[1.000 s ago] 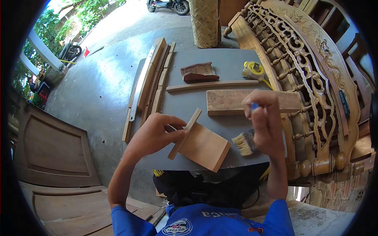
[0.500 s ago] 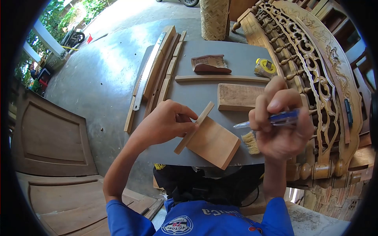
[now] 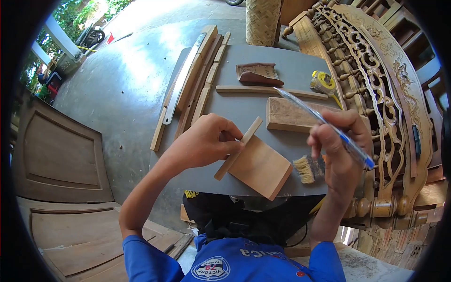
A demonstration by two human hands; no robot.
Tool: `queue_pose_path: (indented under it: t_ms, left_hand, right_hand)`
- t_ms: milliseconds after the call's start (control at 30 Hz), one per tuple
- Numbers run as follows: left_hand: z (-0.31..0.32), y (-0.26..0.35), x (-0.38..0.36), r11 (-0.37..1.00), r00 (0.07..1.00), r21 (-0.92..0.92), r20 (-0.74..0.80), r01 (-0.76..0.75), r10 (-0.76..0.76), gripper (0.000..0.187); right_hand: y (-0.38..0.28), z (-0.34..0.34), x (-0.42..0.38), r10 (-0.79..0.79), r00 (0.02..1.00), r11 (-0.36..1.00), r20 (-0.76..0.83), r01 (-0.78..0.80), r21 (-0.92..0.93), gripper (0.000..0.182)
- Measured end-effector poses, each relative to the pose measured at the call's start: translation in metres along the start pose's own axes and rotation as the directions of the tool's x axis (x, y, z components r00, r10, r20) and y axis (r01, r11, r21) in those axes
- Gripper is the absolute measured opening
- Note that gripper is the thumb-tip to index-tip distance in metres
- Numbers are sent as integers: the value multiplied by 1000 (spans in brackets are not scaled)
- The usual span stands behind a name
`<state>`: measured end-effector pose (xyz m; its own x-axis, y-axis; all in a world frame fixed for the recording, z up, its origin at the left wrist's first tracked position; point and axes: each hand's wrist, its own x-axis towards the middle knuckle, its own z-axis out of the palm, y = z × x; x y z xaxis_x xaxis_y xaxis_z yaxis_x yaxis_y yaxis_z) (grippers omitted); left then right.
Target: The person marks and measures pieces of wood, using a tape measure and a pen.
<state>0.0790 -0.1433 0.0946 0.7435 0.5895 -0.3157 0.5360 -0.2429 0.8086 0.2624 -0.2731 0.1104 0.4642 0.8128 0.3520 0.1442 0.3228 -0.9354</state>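
Note:
My left hand pinches a narrow wooden strip between thumb and fingers. The strip lies crosswise against the end of a flat wooden board, which rests at the table's near edge. In my right hand is a clear pen with a blue end, held raised and slanting, its tip pointing up and left over a thick wooden block. Below the block and beside the board sits a brush with pale bristles; part of it is in shadow near my right hand.
On the grey table are a long stick, a curled brown sheet with printing and a yellow tape measure. A saw blade lies on long timbers at left. Carved wooden furniture borders the right side.
The pen has turned in my right hand, from nearly level to a steep slant with its tip up and left. My left hand still grips the strip. The whole view has shifted slightly.

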Motion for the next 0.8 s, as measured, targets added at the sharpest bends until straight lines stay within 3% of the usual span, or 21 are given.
queue_pose_path:
  t_ms: [33,67,167,333,467,800]
  left_hand:
    - [-1,1,0,1000,1000,-3,13,12,-12,25]
    - [-2,2,0,1000,999,-5,26,24,-24,25]
    - [-3,1,2,999,998,-21,48,42,-41,25]
    - [-4,-1,2,999,998,-46,57,22,-19,25]
    - [-1,-3,2,999,999,-23,-3,-37,37,25]
    - [-3,-5,4,999,1000,-31,9,-29,29,25]
  right_hand:
    - [-1,1,-1,-34,999,997,11,35,-70,31]
    - [-5,5,-5,73,996,994,-43,-70,83,27]
    - [4,9,-12,76,995,990,57,-69,-122,32]
    - [15,32,-13,-26,963,955,267,103,-279,32]
    - [17,46,-14,-38,959,955,280,118,-272,35]
    - [27,50,-14,-64,941,945,332,163,-282,29]
